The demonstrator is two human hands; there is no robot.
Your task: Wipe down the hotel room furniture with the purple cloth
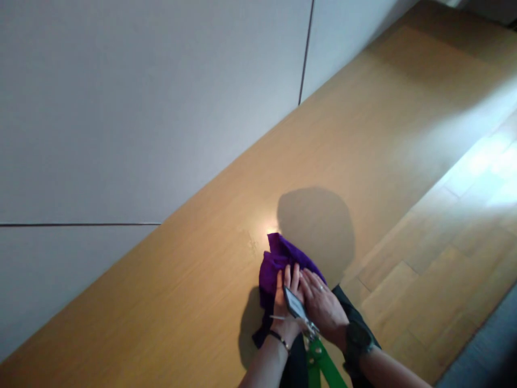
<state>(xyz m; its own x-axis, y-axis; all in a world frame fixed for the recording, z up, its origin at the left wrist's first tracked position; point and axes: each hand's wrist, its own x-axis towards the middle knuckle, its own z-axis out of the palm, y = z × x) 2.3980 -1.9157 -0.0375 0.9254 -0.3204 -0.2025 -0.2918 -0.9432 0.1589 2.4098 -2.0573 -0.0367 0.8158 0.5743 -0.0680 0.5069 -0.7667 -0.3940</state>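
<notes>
A crumpled purple cloth (269, 275) lies on the wooden surface (226, 253) at the lower middle of the head view. My left hand (286, 307) rests flat on it with fingers stretched and apart. Beside it, my right hand (323, 307) lies flat with extended fingers, its fingertips touching the left hand's edge and the cloth. A ring and a dark watch show on the right side, a dark bracelet on the left wrist. A badge (296, 303) on a green lanyard (325, 364) hangs in front of my hands and hides part of them.
A pale panelled wall (161, 108) borders the wooden surface along a diagonal. To the right, a lower plank floor (432, 269) meets a grey-blue carpet (484, 345). Bright light glares at the right, and a round shadow falls just ahead of my hands.
</notes>
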